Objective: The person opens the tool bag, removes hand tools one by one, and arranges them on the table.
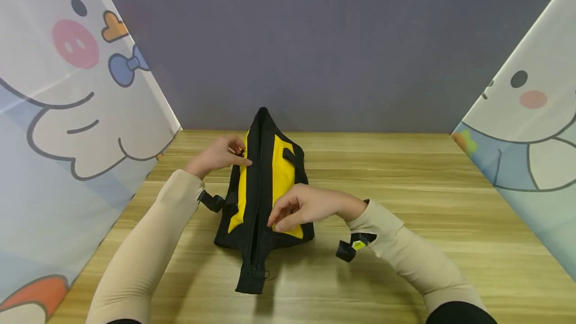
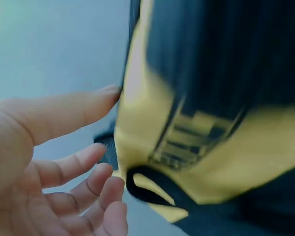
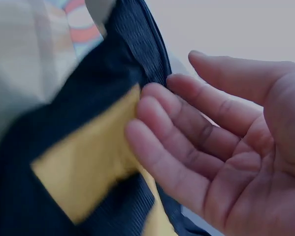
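A black and yellow fabric bag (image 1: pixel 282 164) stands on the wooden table, its long black zip strip running front to back. At the near end of the strip hang small zip pulls (image 1: pixel 253 270). My left hand (image 1: pixel 220 154) is at the bag's far left side, thumb tip against the upper edge. In the left wrist view its other fingers bend loosely beside a black strap loop (image 2: pixel 149 187). Over the near right side is my right hand (image 1: pixel 308 205); the right wrist view has its loosely bent fingers along the bag's top edge, gripping nothing.
The wooden table (image 1: pixel 405 179) extends to both sides of the bag. A grey panel (image 1: pixel 315 49) rises behind it, and cartoon-printed panels (image 1: pixel 67 114) flank it. Each wrist carries a small black camera mount (image 1: pixel 346 250).
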Tool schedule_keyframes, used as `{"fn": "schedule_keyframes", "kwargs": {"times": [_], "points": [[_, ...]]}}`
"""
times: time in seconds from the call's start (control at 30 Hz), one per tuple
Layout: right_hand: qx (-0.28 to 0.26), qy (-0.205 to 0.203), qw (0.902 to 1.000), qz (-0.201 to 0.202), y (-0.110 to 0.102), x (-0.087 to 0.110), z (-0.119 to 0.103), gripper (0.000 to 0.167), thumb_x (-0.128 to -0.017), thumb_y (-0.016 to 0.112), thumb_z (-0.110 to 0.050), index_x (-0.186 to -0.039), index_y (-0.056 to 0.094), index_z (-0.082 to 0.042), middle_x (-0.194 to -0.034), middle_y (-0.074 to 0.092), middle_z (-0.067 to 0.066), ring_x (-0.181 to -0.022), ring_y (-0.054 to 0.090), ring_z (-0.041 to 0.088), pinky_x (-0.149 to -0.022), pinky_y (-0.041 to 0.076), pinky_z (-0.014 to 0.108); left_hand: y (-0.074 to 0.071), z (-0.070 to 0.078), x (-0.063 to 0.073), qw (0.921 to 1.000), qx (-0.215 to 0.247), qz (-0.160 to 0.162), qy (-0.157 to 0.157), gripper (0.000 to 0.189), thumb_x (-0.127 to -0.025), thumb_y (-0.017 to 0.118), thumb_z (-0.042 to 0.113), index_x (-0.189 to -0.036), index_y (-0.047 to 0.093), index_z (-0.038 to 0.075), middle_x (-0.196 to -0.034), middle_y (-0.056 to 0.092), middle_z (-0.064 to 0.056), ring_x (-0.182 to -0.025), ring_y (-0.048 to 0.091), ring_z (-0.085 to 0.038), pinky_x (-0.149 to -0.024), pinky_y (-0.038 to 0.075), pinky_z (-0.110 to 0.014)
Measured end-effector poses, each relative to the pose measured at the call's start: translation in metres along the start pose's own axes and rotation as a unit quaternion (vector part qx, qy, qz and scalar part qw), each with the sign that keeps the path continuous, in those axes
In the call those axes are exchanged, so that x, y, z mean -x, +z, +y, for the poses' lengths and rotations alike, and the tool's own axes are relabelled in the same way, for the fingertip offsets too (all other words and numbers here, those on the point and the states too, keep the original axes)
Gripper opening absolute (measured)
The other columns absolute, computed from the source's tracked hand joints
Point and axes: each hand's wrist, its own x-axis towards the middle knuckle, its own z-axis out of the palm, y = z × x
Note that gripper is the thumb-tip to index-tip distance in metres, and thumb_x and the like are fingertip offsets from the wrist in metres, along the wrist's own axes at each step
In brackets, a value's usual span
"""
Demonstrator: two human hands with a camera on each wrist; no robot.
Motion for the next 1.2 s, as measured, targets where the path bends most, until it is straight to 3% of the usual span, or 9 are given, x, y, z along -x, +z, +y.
{"fn": "schedule_keyframes", "kwargs": {"times": [0.2,0.33,0.47,0.57,0.67,0.8,1.0,1.1,1.2], "points": [[0.121,0.001,0.9875,0.101,-0.012,0.003,0.005,0.016,-0.095,0.068,-0.009,-0.107,0.074,-0.001,-0.100,0.073,0.003,-0.087,0.066,0.009,-0.074,0.060,0.031,0.012,0.015,0.026,0.9976,-0.036,-0.044,0.039,0.039,-0.086,0.079,0.026,-0.106,0.057,0.001,-0.087,0.057,-0.009,-0.073,0.052,-0.022,-0.063,0.046,-0.029],[0.224,0.009,0.9623,0.154,-0.012,0.001,0.007,0.015,-0.095,0.069,-0.013,-0.107,0.074,-0.006,-0.104,0.069,0.001,-0.091,0.063,0.011,-0.078,0.059,0.034,0.021,0.028,0.044,0.9948,-0.058,-0.075,0.035,0.051,-0.085,0.079,0.039,-0.105,0.051,0.003,-0.078,0.050,-0.006,-0.063,0.046,-0.019,-0.057,0.041,-0.028],[0.306,0.014,0.9346,0.182,-0.010,-0.003,0.015,0.020,-0.095,0.069,-0.013,-0.114,0.072,-0.006,-0.117,0.065,0.006,-0.107,0.059,0.022,-0.095,0.052,0.040,0.029,0.036,0.060,0.9909,-0.081,-0.098,0.045,0.058,-0.080,0.083,0.042,-0.103,0.046,0.004,-0.069,0.044,-0.004,-0.055,0.041,-0.016,-0.051,0.039,-0.028],[0.332,0.018,0.9228,0.195,-0.010,-0.006,0.021,0.027,-0.095,0.069,-0.011,-0.121,0.069,-0.005,-0.129,0.060,0.011,-0.121,0.052,0.028,-0.111,0.040,0.043,0.032,0.037,0.068,0.9898,-0.079,-0.103,0.058,0.055,-0.081,0.084,0.038,-0.102,0.045,0.004,-0.066,0.042,-0.003,-0.053,0.040,-0.015,-0.049,0.037,-0.027],[0.335,0.025,0.9200,0.202,-0.011,-0.010,0.025,0.035,-0.095,0.068,-0.011,-0.129,0.062,-0.004,-0.138,0.055,0.013,-0.129,0.046,0.029,-0.115,0.035,0.045,0.031,0.034,0.075,0.9910,-0.063,-0.097,0.067,0.048,-0.084,0.080,0.029,-0.103,0.044,0.004,-0.068,0.046,-0.004,-0.053,0.043,-0.016,-0.049,0.039,-0.027],[0.349,0.015,0.9166,0.195,-0.010,-0.017,0.029,0.041,-0.095,0.064,-0.006,-0.135,0.056,-0.003,-0.146,0.048,0.013,-0.136,0.042,0.029,-0.117,0.033,0.043,0.028,0.025,0.082,0.9941,-0.005,-0.090,0.061,0.039,-0.089,0.071,0.017,-0.108,0.041,0.001,-0.078,0.053,-0.009,-0.055,0.053,-0.021,-0.052,0.052,-0.034],[0.377,-0.050,0.9091,0.170,-0.011,-0.028,0.034,0.048,-0.087,0.052,0.012,-0.133,0.058,-0.002,-0.145,0.051,0.014,-0.141,0.038,0.033,-0.121,0.025,0.043,0.025,0.014,0.092,0.9917,0.087,-0.070,0.065,0.035,-0.092,0.061,0.004,-0.116,0.036,-0.003,-0.089,0.056,-0.013,-0.074,0.064,-0.025,-0.063,0.061,-0.050],[0.408,-0.092,0.8944,0.160,-0.012,-0.030,0.036,0.051,-0.084,0.049,0.014,-0.130,0.063,-0.003,-0.135,0.059,0.013,-0.135,0.044,0.033,-0.118,0.032,0.040,0.024,0.011,0.095,0.9891,0.116,-0.061,0.068,0.036,-0.092,0.060,0.001,-0.119,0.036,-0.003,-0.090,0.058,-0.014,-0.080,0.065,-0.026,-0.066,0.061,-0.052],[0.445,-0.134,0.8670,0.180,-0.013,-0.030,0.039,0.043,-0.083,0.051,0.013,-0.116,0.070,-0.006,-0.114,0.063,0.010,-0.111,0.057,0.027,-0.102,0.046,0.034,0.024,0.007,0.101,0.9881,0.134,-0.039,0.063,0.039,-0.091,0.061,0.000,-0.123,0.038,-0.003,-0.092,0.061,-0.015,-0.083,0.066,-0.026,-0.066,0.062,-0.047]]}}
